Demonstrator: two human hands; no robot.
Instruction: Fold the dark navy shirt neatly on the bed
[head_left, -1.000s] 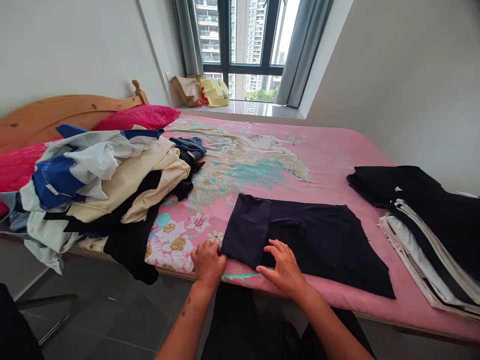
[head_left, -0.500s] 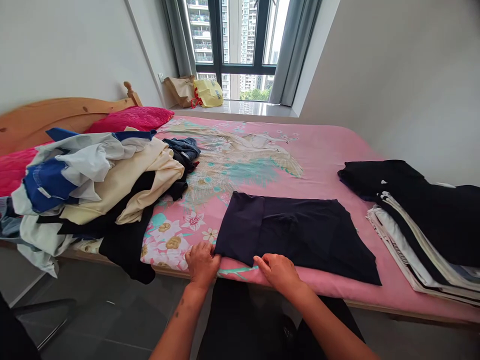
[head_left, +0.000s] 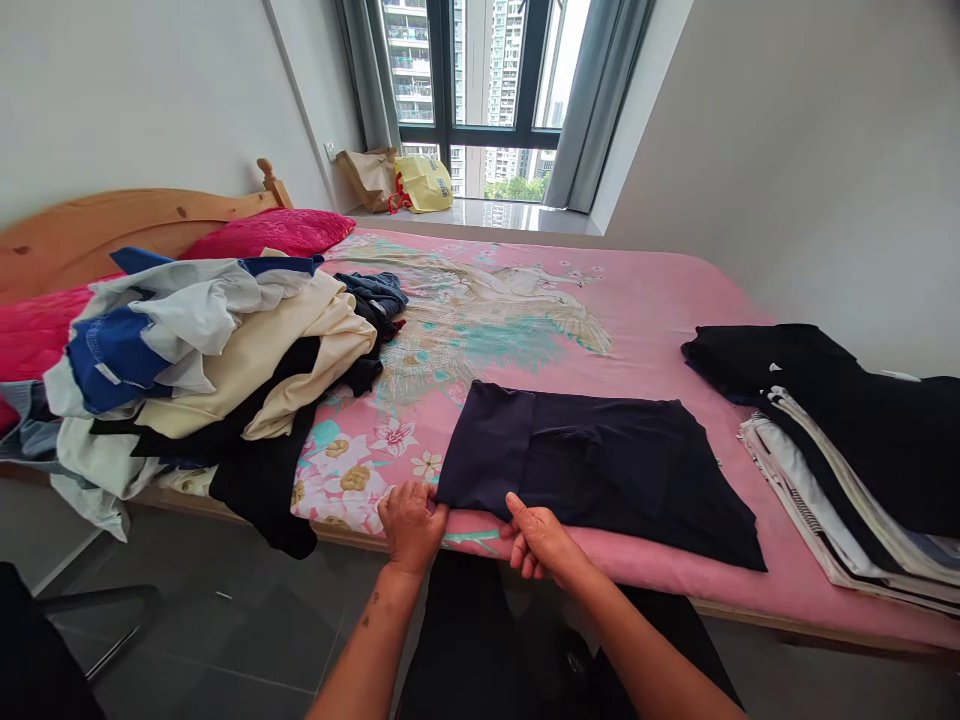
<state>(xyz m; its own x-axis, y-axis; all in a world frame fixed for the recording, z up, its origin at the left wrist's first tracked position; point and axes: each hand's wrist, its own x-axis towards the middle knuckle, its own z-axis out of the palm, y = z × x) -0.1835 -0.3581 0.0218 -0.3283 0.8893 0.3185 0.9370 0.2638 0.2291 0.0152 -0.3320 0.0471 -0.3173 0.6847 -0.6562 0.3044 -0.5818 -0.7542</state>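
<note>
A dark navy garment (head_left: 600,465) lies folded flat near the front edge of a bed with a pink flowered sheet (head_left: 645,300). My left hand (head_left: 411,525) pinches the garment's near left corner, fingers closed on the cloth. My right hand (head_left: 541,543) grips the near hem a little to the right, thumb on top and fingers curled under the edge. Both forearms reach in from below.
A loose heap of clothes (head_left: 202,360) in cream, white, blue and black covers the bed's left side by a wooden headboard (head_left: 112,225). A stack of folded dark and striped clothes (head_left: 847,450) lies at the right. Bags (head_left: 405,180) sit on the window sill.
My right hand slid back from lying flat on the garment to its near hem and closed on it. The left hand stayed at the corner.
</note>
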